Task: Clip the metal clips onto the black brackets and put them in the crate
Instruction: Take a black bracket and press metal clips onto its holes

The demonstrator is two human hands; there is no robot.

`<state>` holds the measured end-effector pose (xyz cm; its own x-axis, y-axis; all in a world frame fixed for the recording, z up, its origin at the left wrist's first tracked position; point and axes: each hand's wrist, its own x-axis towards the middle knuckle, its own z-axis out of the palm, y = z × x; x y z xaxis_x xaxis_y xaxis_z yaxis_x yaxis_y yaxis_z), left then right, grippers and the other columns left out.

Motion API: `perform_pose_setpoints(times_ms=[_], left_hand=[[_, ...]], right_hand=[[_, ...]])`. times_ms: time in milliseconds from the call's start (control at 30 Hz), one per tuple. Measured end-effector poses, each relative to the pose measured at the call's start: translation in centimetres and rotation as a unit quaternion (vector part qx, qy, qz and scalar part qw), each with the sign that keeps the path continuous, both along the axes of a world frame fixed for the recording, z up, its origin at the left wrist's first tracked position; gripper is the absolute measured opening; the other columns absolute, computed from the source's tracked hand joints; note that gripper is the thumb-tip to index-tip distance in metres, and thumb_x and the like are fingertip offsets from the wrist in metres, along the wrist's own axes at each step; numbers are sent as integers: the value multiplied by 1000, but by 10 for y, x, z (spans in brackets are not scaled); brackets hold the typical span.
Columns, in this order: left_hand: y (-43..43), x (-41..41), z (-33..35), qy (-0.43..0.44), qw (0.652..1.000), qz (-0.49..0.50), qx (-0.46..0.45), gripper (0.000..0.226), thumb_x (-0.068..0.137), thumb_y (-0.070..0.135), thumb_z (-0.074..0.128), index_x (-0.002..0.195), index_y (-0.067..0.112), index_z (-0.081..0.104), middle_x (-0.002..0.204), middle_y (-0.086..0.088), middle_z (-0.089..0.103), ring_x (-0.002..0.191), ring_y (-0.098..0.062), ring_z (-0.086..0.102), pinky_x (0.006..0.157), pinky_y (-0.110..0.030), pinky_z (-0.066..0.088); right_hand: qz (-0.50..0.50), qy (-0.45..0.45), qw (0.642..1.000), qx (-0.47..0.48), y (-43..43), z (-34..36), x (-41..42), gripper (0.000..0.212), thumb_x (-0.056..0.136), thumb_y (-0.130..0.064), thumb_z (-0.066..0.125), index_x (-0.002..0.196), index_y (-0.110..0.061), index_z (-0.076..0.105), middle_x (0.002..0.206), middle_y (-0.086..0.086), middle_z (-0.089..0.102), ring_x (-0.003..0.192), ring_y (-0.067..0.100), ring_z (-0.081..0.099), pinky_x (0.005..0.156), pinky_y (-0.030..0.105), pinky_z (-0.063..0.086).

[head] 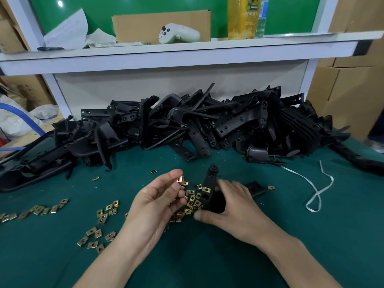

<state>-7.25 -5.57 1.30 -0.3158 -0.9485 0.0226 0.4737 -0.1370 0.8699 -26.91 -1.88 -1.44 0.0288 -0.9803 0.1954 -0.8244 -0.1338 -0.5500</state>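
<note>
My right hand (230,206) grips a black bracket (209,183) held upright over the green mat, with one brass clip (206,190) clipped on its edge. My left hand (158,200) pinches a copper-coloured metal clip (180,179) between thumb and forefinger, just left of the bracket. Under and between the hands lies a heap of loose clips (191,201). More clips (97,235) are scattered over the mat to the left. A big pile of black brackets (187,125) fills the back of the table. No crate shows.
A small black part (255,188) and a single clip (271,187) lie right of my right hand. A white strap (318,190) curls at the right. The white shelf (178,53) above carries a controller (178,34) and a yellow bottle (242,17). Cardboard boxes (349,96) stand at the right.
</note>
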Motion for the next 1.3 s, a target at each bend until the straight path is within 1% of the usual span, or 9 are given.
perform_pose_setpoints(times_ms=[133, 267, 333, 400, 467, 533, 733, 1000, 1300], left_hand=[[-1, 1, -1, -1, 1000, 3, -9, 27, 79, 5, 64, 100, 10, 79, 80, -1, 65, 69, -11, 63, 68, -24, 58], [-3, 2, -2, -9, 1000, 7, -13, 27, 80, 8, 65, 102, 13, 79, 81, -2, 68, 70, -10, 65, 69, -24, 58], [-1, 3, -4, -81, 995, 37, -48, 25, 85, 13, 65, 102, 22, 80, 81, -1, 71, 71, -11, 67, 71, -22, 57], [2, 2, -6, -223, 962, 97, -123, 25, 94, 15, 64, 101, 34, 79, 81, 1, 74, 74, -11, 70, 72, -16, 54], [6, -1, -8, -290, 929, 135, -186, 26, 97, 17, 62, 101, 40, 74, 83, 5, 73, 76, -7, 69, 69, -11, 50], [10, -4, -8, -301, 919, 138, -213, 24, 97, 20, 62, 103, 41, 72, 85, 8, 72, 77, -3, 67, 65, -8, 46], [12, -8, -8, -310, 912, 114, -242, 26, 98, 15, 60, 109, 37, 71, 95, 13, 70, 90, -6, 66, 80, -12, 48], [12, -9, -9, -314, 900, 124, -277, 28, 98, 14, 59, 110, 37, 71, 101, 17, 69, 98, -2, 65, 81, -9, 46], [12, -8, -8, -288, 915, 123, -255, 28, 98, 13, 58, 109, 35, 71, 97, 16, 71, 98, -2, 66, 83, -10, 46]], right_hand=[[8, -7, 1000, -14, 3, 2, 2, 80, 66, -95, 43, 122, -39, 46, 116, -24, 50, 111, 0, 32, 112, 30, 22], [-1, 25, 999, -48, 5, 5, 4, 76, 72, -89, 46, 123, -33, 46, 118, -20, 50, 121, 3, 38, 119, 20, -1], [-12, 62, 996, -65, 6, 7, 6, 72, 75, -87, 46, 120, -30, 46, 113, -19, 48, 118, 4, 39, 122, 25, -3], [-19, 93, 993, -74, 7, 9, 8, 69, 76, -86, 46, 115, -29, 45, 109, -18, 46, 116, 5, 39, 124, 31, -2], [-19, 110, 991, -78, 7, 11, 11, 68, 75, -86, 44, 110, -29, 43, 105, -18, 43, 115, 6, 40, 124, 32, -2], [-12, 121, 990, -72, 7, 13, 13, 68, 74, -87, 43, 110, -28, 41, 104, -19, 41, 115, 7, 41, 124, 34, -2], [8, 142, 987, -76, 7, 14, 15, 71, 74, -87, 43, 114, -29, 44, 104, -20, 39, 115, 5, 39, 123, 33, -3], [36, 149, 984, -92, 8, 15, 21, 75, 73, -86, 44, 120, -27, 49, 106, -21, 42, 117, 5, 40, 122, 29, -6], [42, 127, 987, -93, 8, 14, 22, 71, 74, -86, 46, 117, -30, 46, 103, -23, 39, 113, 2, 39, 122, 28, -4]])
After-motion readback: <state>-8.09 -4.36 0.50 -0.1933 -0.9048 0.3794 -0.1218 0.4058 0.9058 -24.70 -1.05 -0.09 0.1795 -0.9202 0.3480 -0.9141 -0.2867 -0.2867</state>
